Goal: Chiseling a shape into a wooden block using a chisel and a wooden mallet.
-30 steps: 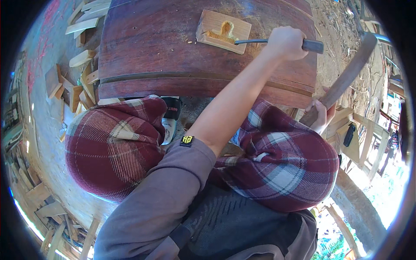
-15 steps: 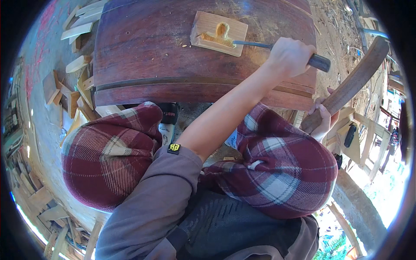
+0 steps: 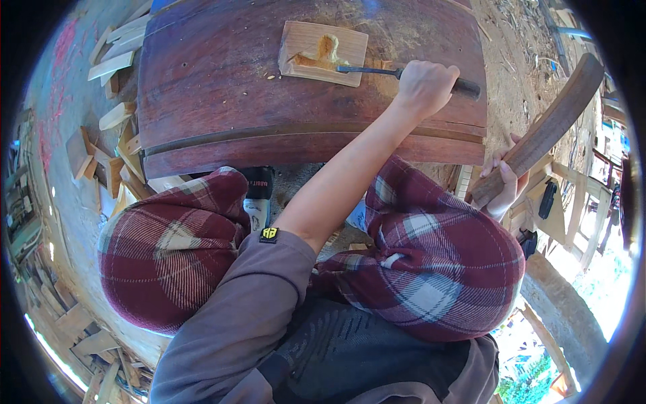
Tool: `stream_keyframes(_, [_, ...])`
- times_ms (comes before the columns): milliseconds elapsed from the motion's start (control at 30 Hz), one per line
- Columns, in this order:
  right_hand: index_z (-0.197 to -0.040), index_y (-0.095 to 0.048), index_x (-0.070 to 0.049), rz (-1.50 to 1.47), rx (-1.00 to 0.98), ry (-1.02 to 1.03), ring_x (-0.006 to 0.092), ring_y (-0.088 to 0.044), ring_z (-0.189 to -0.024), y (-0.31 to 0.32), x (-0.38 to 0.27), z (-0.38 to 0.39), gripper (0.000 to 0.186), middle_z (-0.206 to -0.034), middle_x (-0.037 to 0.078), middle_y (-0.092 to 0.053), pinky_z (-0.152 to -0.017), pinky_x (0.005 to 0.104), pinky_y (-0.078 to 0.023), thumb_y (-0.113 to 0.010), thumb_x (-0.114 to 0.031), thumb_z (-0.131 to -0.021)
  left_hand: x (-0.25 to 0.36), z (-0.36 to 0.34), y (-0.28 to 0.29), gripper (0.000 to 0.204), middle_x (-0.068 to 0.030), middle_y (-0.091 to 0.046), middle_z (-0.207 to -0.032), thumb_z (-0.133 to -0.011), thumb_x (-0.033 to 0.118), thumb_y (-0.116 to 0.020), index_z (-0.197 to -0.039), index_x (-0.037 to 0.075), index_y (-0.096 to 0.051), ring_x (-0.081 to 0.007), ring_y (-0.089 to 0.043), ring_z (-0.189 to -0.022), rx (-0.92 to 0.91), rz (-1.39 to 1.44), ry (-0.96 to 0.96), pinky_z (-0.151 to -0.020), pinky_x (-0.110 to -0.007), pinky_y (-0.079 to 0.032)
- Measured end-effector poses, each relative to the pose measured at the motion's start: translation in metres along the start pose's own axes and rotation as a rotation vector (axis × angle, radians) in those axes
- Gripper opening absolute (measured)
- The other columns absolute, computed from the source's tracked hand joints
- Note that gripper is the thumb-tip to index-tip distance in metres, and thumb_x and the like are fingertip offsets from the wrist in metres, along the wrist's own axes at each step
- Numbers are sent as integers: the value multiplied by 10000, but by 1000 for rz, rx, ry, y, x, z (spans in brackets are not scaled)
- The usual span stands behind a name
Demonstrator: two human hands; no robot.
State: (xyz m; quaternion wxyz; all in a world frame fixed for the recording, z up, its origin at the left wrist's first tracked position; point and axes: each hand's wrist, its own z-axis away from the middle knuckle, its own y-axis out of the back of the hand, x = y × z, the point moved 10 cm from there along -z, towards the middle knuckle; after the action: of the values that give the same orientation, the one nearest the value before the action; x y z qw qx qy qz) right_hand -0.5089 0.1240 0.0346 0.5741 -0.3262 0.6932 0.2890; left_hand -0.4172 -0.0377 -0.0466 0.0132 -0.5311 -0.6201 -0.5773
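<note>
a dark red-brown wooden table (image 3: 222, 101) spans the upper view, its near edge in front of knees in maroon plaid trousers (image 3: 155, 283). pale timber offcuts (image 3: 111, 65) lie on the floor to its left. off its right side is a curved wooden club (image 3: 562, 111), its lower end gripped by the right hand (image 3: 505, 188), fingers wrapped round it; the club is well apart from the chisel. the rectangular wood block (image 3: 351, 48) lies flat on the table near its far side. the left hand (image 3: 424, 87) is clamped round the chisel (image 3: 373, 70), most of its fingers hidden beneath, with the blade's tip at the block's right part. a recess (image 3: 327, 47), a rounded hollow joining a long trough, is already cut into the top face. the carving looks well begun but unfinished: its right edge seems rough and pale, and its depth cannot be told. small wood chips (image 3: 272, 77) lie beside the block.
</note>
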Motion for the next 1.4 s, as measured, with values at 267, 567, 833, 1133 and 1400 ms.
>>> stream_keyframes(267, [-1285, -392, 103, -18, 58, -104, 158, -510, -561, 19, 34, 3, 575, -752, 104, -509, -492, 244, -439, -521, -95, -762, -8, -8, 6, 250, -86, -673, -716, -705, 274, -734, -907, 144, -668, -293, -668, -703, 9, 28, 84, -623, -404, -508])
stream_keyframes(567, [-1225, -469, 89, 41, 29, -163, 156, -523, -569, 9, 51, -2, 503, -756, 101, -538, -496, 256, -446, -536, -93, -761, -1, -12, 20, 261, -96, -679, -743, -710, 263, -715, -939, 147, -674, -303, -674, -736, -12, 56, 81, -663, -423, -518])
stream_keyframes(833, [-1243, -435, 102, -68, 18, -183, 164, -513, -545, 19, 49, 2, 548, -713, 108, -499, -493, 248, -440, -541, -142, -764, -2, -10, 15, 257, -103, -674, -714, -709, 262, -718, -936, 148, -678, -308, -671, -706, -3, 43, 71, -648, -421, -521])
stream_keyframes(1133, [-1265, -406, 119, -38, -48, -129, 159, -530, -541, 2, 32, 3, 609, -718, 117, -521, -504, 241, -441, -581, -152, -749, -3, -12, 22, 228, -96, -677, -720, -721, 264, -710, -917, 149, -685, -301, -669, -700, 49, 63, 69, -644, -414, -518])
stream_keyframes(1400, [-1257, -414, 113, -20, 2, -67, 158, -533, -535, 19, 21, 2, 601, -701, 115, -527, -490, 244, -435, -590, -122, -733, -14, -18, 19, 242, -88, -679, -735, -717, 289, -710, -918, 155, -691, -288, -667, -732, 57, 45, 121, -672, -417, -510])
